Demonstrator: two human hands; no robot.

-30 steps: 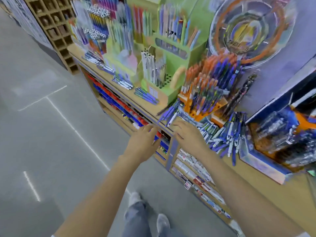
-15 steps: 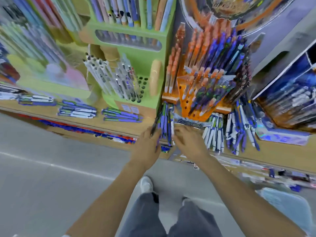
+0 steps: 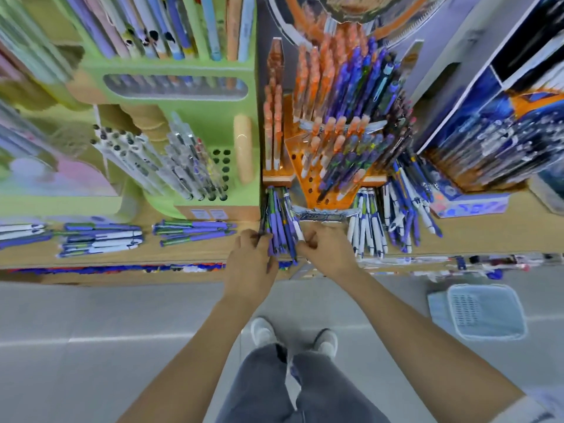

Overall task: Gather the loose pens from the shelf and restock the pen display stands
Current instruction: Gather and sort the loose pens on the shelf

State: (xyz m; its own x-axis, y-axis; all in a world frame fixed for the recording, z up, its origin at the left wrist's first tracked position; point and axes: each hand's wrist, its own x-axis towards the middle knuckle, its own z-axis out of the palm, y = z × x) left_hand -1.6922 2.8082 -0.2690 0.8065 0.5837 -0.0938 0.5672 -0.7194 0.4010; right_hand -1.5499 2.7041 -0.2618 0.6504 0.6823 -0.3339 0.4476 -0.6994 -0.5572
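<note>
A bunch of loose purple and blue pens [image 3: 279,221] lies on the wooden shelf [image 3: 195,254] in front of the orange pen display stand [image 3: 308,178]. My left hand [image 3: 251,264] curls its fingers round the left side of this bunch. My right hand [image 3: 328,250] closes on the bunch's right side, pinching a white-tipped pen. The orange stand holds many orange and purple pens, with several open holes at its front. More loose white and blue pens [image 3: 370,227] lie to the right of my right hand.
A green display stand [image 3: 183,117] with clear pens stands left of the orange one. Small piles of purple pens [image 3: 195,232] and a second pile of purple pens [image 3: 100,238] lie along the shelf to the left. A pale blue basket [image 3: 485,312] sits on the floor at right. A blue product box [image 3: 494,126] fills the right.
The view has swung to face the shelf squarely and closer. Both hands have moved forward onto the purple pen bunch and closed on it from either side.
</note>
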